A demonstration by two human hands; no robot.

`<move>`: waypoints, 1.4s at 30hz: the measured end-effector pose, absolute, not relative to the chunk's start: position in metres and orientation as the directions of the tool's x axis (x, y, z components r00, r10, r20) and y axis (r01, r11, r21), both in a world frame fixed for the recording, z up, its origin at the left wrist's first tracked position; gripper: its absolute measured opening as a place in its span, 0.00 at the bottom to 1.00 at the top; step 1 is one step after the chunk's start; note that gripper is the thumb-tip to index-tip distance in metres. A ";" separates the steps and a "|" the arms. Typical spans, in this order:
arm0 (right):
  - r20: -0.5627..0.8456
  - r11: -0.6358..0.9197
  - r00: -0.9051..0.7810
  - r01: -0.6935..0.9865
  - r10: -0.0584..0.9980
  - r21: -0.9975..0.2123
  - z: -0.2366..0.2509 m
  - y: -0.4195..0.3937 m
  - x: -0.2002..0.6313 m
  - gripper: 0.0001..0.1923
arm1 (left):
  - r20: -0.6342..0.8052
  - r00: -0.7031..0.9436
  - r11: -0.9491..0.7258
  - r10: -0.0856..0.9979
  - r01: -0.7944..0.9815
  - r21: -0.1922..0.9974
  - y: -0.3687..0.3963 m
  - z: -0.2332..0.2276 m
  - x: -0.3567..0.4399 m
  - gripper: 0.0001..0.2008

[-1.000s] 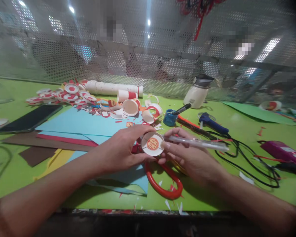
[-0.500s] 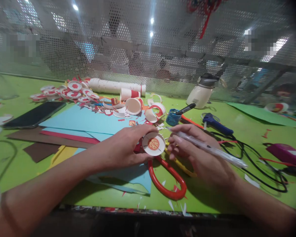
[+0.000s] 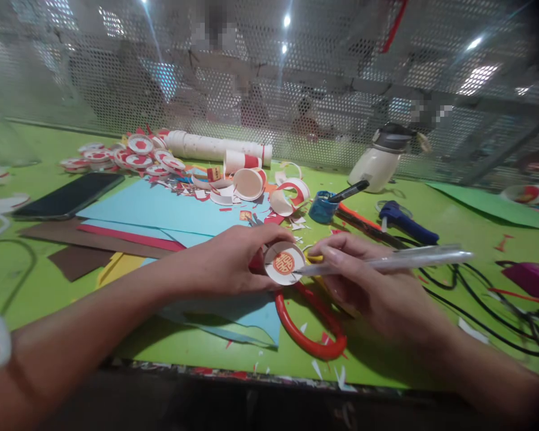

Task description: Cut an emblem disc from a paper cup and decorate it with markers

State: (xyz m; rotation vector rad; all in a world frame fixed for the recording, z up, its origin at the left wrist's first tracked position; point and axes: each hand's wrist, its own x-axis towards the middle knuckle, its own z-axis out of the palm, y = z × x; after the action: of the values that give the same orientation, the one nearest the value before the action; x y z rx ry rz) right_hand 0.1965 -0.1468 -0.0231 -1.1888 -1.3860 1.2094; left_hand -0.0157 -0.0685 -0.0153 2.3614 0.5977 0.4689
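My left hand (image 3: 238, 260) is closed round a small paper cup (image 3: 278, 276), its round white base with a red and gold emblem turned toward me. Dark marks show on the white beside the emblem. In my right hand (image 3: 363, 275) is a clear-barrelled pen (image 3: 413, 257), its tip at the right part of the cup's base. Below the cup lies a pair of scissors with a red handle loop (image 3: 312, 344). Part of a yellow handle shows behind my right fingers.
Behind my hands lie cut paper cups (image 3: 250, 184), a long cup stack (image 3: 215, 146) and a pile of cut cup pieces (image 3: 139, 152). Left are blue paper (image 3: 130, 209) and a phone (image 3: 69, 196). Right are a blue pot (image 3: 322, 208), a bottle (image 3: 379, 158) and a blue glue gun (image 3: 406, 224).
The pen has swung down and left, and its tip has come to the cup's base. My left hand keeps hold of the cup. The whole view has shifted slightly.
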 end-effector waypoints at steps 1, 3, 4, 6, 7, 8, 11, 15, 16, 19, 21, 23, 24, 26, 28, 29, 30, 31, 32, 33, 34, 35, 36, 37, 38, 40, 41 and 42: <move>0.043 0.050 -0.119 0.062 0.992 -0.997 -0.024 -0.147 0.197 0.10 | 0.163 0.832 -0.671 0.530 0.295 0.680 -0.068 -0.016 -0.016 0.22; 0.058 0.061 -0.135 0.018 0.989 -0.998 -0.025 -0.147 0.197 0.08 | 0.151 0.829 -0.651 0.539 0.295 0.700 -0.068 -0.018 -0.016 0.23; 0.066 0.068 -0.144 0.009 0.987 -0.998 -0.025 -0.146 0.197 0.08 | 0.152 0.826 -0.645 0.543 0.295 0.705 -0.068 -0.019 -0.016 0.23; 0.074 0.077 -0.158 0.014 0.985 -0.997 -0.024 -0.146 0.198 0.07 | 0.140 0.821 -0.630 0.553 0.302 0.715 -0.067 -0.019 -0.016 0.23; 0.077 0.083 -0.159 0.031 0.984 -0.996 -0.024 -0.146 0.197 0.07 | 0.133 0.818 -0.622 0.559 0.308 0.720 -0.067 -0.020 -0.016 0.24; 0.080 0.089 -0.154 0.055 0.985 -0.995 -0.023 -0.146 0.197 0.07 | 0.127 0.816 -0.615 0.565 0.314 0.723 -0.067 -0.020 -0.016 0.24; 0.086 0.102 -0.139 0.108 0.987 -0.989 -0.022 -0.146 0.197 0.05 | 0.108 0.812 -0.603 0.574 0.330 0.726 -0.068 -0.018 -0.016 0.23; 0.062 0.086 -0.147 0.162 0.987 -0.983 -0.022 -0.148 0.196 0.05 | 0.089 0.817 -0.611 0.570 0.348 0.711 -0.070 -0.015 -0.015 0.21; 0.058 0.084 -0.137 0.192 0.989 -0.978 -0.022 -0.149 0.195 0.05 | 0.088 0.819 -0.617 0.567 0.352 0.703 -0.070 -0.015 -0.015 0.21; 0.081 0.105 -0.114 0.229 0.990 -0.968 -0.022 -0.153 0.191 0.04 | 0.084 0.820 -0.633 0.566 0.366 0.683 -0.070 -0.014 -0.015 0.21; 0.095 0.119 -0.112 0.237 0.989 -0.964 -0.021 -0.154 0.187 0.03 | 0.087 0.818 -0.639 0.569 0.373 0.673 -0.070 -0.013 -0.015 0.21; 0.095 0.121 -0.114 0.258 0.989 -0.958 -0.019 -0.155 0.185 0.02 | 0.095 0.815 -0.649 0.571 0.378 0.660 -0.069 -0.013 -0.014 0.21; 0.094 0.121 -0.112 0.269 0.989 -0.956 -0.018 -0.155 0.184 0.02 | 0.097 0.814 -0.653 0.572 0.381 0.654 -0.069 -0.013 -0.014 0.21; 0.088 0.115 -0.106 0.290 0.990 -0.950 -0.017 -0.155 0.183 0.04 | 0.100 0.813 -0.661 0.574 0.388 0.643 -0.069 -0.012 -0.014 0.21; 0.091 0.121 -0.108 0.315 0.990 -0.941 -0.017 -0.155 0.183 0.05 | 0.096 0.811 -0.663 0.577 0.397 0.634 -0.069 -0.012 -0.014 0.21; 0.100 0.133 -0.116 0.327 0.988 -0.936 -0.017 -0.155 0.183 0.05 | 0.093 0.809 -0.663 0.580 0.402 0.632 -0.069 -0.012 -0.013 0.21; 0.114 0.150 -0.123 0.340 0.986 -0.928 -0.017 -0.155 0.183 0.05 | 0.092 0.807 -0.662 0.584 0.407 0.629 -0.070 -0.012 -0.013 0.21; 0.131 0.169 -0.129 0.355 0.983 -0.919 -0.017 -0.156 0.183 0.04 | 0.092 0.805 -0.661 0.587 0.410 0.628 -0.070 -0.012 -0.013 0.21; 0.154 0.193 -0.134 0.370 0.979 -0.909 -0.018 -0.156 0.184 0.04 | 0.092 0.804 -0.660 0.587 0.410 0.630 -0.070 -0.012 -0.013 0.21; 0.173 0.213 -0.137 0.391 0.975 -0.895 -0.018 -0.156 0.184 0.04 | 0.093 0.806 -0.660 0.585 0.406 0.632 -0.070 -0.012 -0.013 0.21; 0.188 0.230 -0.142 0.415 0.972 -0.880 -0.019 -0.156 0.184 0.04 | 0.094 0.809 -0.661 0.581 0.400 0.635 -0.070 -0.012 -0.013 0.21; 0.198 0.242 -0.144 0.439 0.970 -0.866 -0.019 -0.157 0.185 0.04 | 0.097 0.811 -0.661 0.577 0.394 0.638 -0.070 -0.013 -0.013 0.21; 0.205 0.250 -0.147 0.458 0.968 -0.853 -0.020 -0.157 0.185 0.04 | 0.096 0.813 -0.661 0.574 0.390 0.641 -0.070 -0.013 -0.014 0.21; 0.206 0.253 -0.150 0.475 0.967 -0.843 -0.021 -0.157 0.185 0.05 | 0.096 0.814 -0.659 0.572 0.387 0.645 -0.070 -0.013 -0.014 0.21; 0.202 0.250 -0.150 0.490 0.968 -0.835 -0.021 -0.158 0.186 0.05 | 0.094 0.815 -0.658 0.572 0.387 0.646 -0.070 -0.013 -0.015 0.21; 0.191 0.241 -0.151 0.506 0.970 -0.828 -0.023 -0.158 0.186 0.06 | 0.090 0.812 -0.654 0.576 0.392 0.648 -0.070 -0.012 -0.015 0.21; 0.181 0.235 -0.154 0.507 0.971 -0.829 -0.023 -0.159 0.186 0.06 | 0.090 0.811 -0.654 0.578 0.395 0.646 -0.071 -0.012 -0.015 0.21; 0.172 0.226 -0.152 0.504 0.973 -0.834 -0.024 -0.159 0.186 0.06 | 0.094 0.809 -0.657 0.580 0.396 0.641 -0.071 -0.012 -0.015 0.21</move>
State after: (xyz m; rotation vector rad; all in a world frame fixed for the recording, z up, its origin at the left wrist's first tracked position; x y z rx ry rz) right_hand 0.1856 -0.1590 -0.0239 -1.3737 -1.7691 0.8119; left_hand -0.0155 -0.0708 -0.0122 2.3697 0.7164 0.3874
